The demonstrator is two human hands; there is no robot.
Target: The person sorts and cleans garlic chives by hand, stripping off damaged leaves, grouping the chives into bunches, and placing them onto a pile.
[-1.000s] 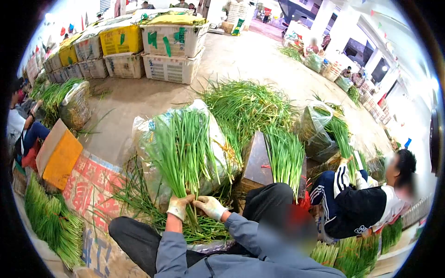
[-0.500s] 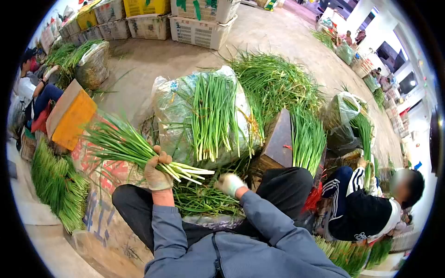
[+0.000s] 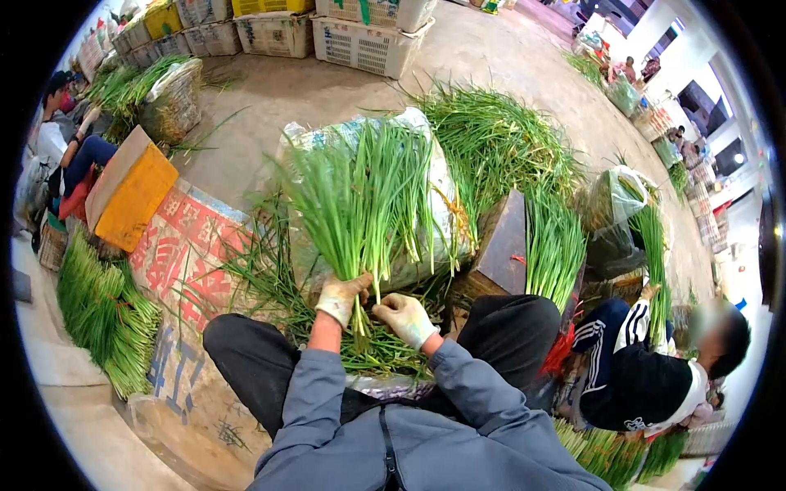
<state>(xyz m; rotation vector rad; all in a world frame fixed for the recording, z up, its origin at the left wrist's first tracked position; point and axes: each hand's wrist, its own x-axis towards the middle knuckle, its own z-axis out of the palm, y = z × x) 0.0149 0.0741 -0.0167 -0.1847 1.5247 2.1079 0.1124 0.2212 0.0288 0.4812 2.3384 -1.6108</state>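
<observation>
My left hand (image 3: 344, 299), in a pale glove, is wrapped round the stalk ends of a bunch of long green stalks (image 3: 348, 217), whose leaves fan out away from me. Close beside it, my gloved right hand (image 3: 403, 317) has its fingers pinched at the pale ends of a few stalks. More green stalks (image 3: 415, 184) lie on a plastic-covered bundle (image 3: 307, 254) in front of me. Loose leaves (image 3: 385, 360) lie below my hands, between my knees.
A dark block (image 3: 501, 254) with a row of stalks (image 3: 553, 245) stands to the right, near a seated person (image 3: 643, 368). At left are an orange box (image 3: 135, 213), stacked stalks (image 3: 102, 319) and another person (image 3: 70, 147). Crates (image 3: 368, 47) stand behind a leaf heap (image 3: 499, 143).
The bunch in my left hand has swung from pointing left to pointing forward over the bundle. My right hand has come in beside its stalk ends.
</observation>
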